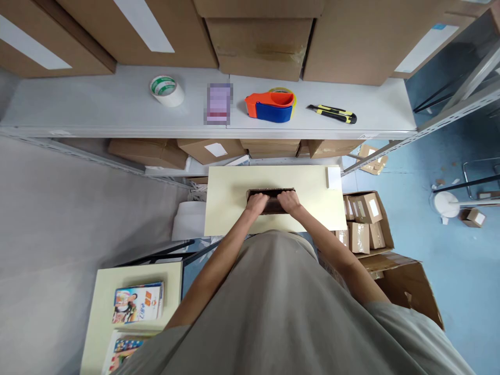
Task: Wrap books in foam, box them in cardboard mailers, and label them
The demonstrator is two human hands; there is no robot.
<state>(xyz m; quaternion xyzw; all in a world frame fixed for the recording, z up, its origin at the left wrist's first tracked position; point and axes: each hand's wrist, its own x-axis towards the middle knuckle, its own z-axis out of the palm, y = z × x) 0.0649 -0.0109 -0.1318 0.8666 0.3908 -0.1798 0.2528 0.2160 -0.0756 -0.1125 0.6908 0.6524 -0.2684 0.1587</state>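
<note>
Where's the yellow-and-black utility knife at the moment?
In the head view, the utility knife lies right of centre on the grey shelf beyond the worktable, just right of the orange-and-blue tape dispenser.

Head view: single worn camera, facing forward and steeply down.
Looks from above the wearer's shirt (273, 312), which looms largest at bottom edge; left hand (257, 202) and right hand (288, 201) near frame centre, over the table (226, 182); shelf (125, 101) crosses beyond them, floor (469, 265) at right.
</note>
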